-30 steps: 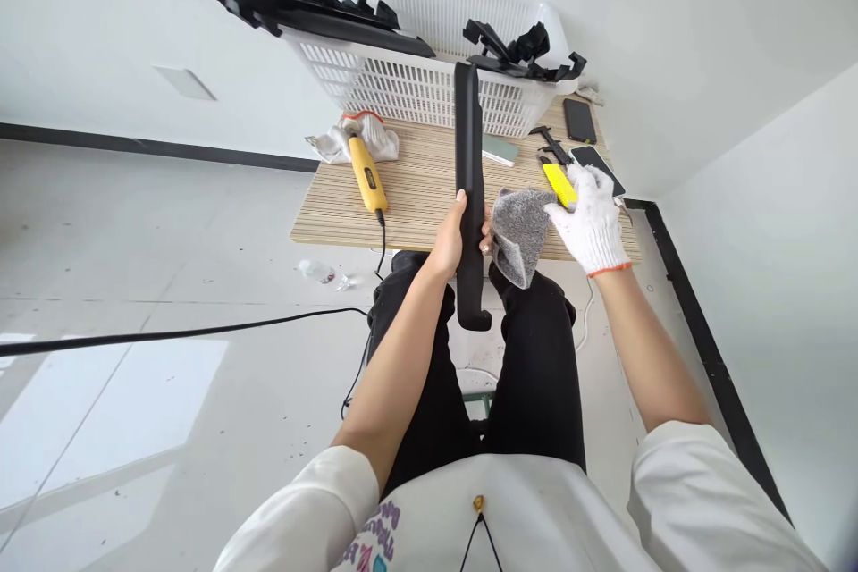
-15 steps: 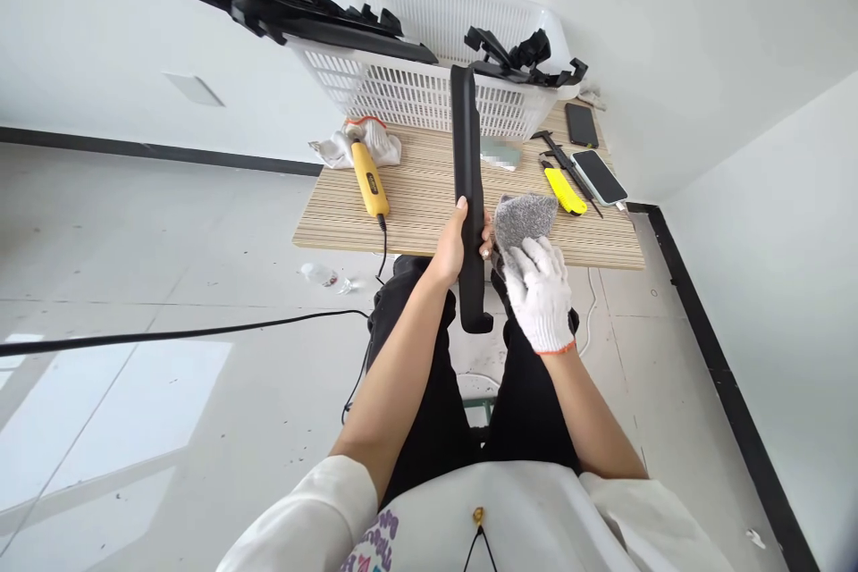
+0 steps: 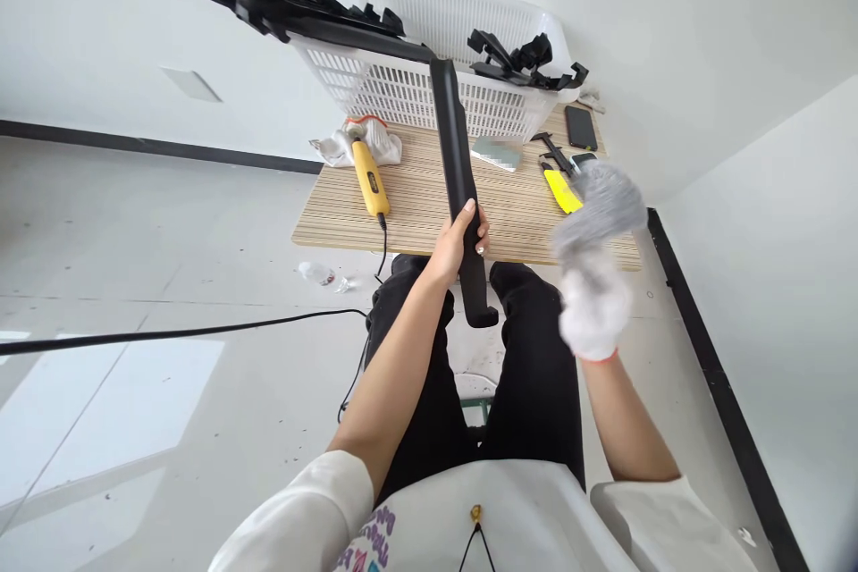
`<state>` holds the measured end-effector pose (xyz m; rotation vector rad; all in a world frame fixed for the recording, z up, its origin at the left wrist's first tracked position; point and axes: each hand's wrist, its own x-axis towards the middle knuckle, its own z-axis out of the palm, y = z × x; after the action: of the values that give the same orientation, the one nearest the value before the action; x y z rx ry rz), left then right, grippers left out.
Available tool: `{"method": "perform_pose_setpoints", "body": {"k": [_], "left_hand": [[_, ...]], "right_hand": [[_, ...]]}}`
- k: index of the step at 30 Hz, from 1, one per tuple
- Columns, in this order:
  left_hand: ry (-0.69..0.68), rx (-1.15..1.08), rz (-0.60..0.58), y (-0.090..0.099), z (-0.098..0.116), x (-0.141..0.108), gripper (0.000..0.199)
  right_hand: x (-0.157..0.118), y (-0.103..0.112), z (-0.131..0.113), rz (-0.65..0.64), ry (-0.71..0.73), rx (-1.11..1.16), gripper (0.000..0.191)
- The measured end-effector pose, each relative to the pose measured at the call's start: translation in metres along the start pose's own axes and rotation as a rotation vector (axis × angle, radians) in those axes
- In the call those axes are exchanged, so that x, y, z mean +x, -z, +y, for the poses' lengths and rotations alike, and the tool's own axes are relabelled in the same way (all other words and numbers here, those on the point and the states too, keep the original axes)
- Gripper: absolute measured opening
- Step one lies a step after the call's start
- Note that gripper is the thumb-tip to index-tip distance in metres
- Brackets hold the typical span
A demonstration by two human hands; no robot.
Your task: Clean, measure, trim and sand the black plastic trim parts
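A long black plastic part (image 3: 456,143) is gripped near its lower end by my bare left hand (image 3: 461,241), thumb on top and fingers round the far side. It slants over the table's front edge and my lap, its hooked end towards me. My right hand (image 3: 593,304), in a white glove with an orange cuff, is blurred by motion at the table's right front. It holds a grey cloth (image 3: 607,206), also blurred, which partly hides a phone and a yellow cutter (image 3: 561,189).
A white basket (image 3: 395,94) holding black parts (image 3: 315,13) stands at the back of the wooden table (image 3: 416,197). A yellow corded tool (image 3: 370,179) rests by a white glove (image 3: 385,145) at the left. Calipers (image 3: 555,150) and a black device (image 3: 580,127) lie at the right.
My right hand has moved right with the grey cloth, away from the black part. The black part has tilted, its far end shifting left, and my left hand has moved slightly right.
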<state>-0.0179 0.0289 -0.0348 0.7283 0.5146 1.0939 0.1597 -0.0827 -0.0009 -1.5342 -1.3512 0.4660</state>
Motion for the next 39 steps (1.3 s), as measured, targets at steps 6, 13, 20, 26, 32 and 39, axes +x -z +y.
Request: {"method": "perform_pose_setpoints", "body": {"k": [6, 13, 20, 26, 32, 39], "left_hand": [[-0.021, -0.165, 0.086, -0.005, 0.005, -0.002, 0.035], [-0.050, -0.327, 0.142, -0.007, 0.009, -0.002, 0.039], [-0.119, -0.383, 0.141, -0.014, 0.007, -0.009, 0.043], [-0.110, -0.428, 0.149, -0.019, 0.006, -0.015, 0.039], [-0.094, -0.432, 0.211, -0.017, 0.003, -0.011, 0.042], [-0.060, -0.423, 0.141, -0.018, 0.006, -0.016, 0.043]], "right_hand": [[-0.081, -0.041, 0.022, -0.485, 0.645, -0.422, 0.044], [-0.091, -0.049, 0.030, -0.284, 0.490, -0.316, 0.037], [-0.067, -0.082, 0.032, -0.125, 0.146, -0.573, 0.066], [-0.063, -0.080, 0.026, -0.237, 0.078, -0.393, 0.054], [-0.061, -0.070, 0.023, -0.261, -0.034, -0.204, 0.040], [-0.048, -0.066, 0.031, -0.182, -0.267, -0.101, 0.053]]}}
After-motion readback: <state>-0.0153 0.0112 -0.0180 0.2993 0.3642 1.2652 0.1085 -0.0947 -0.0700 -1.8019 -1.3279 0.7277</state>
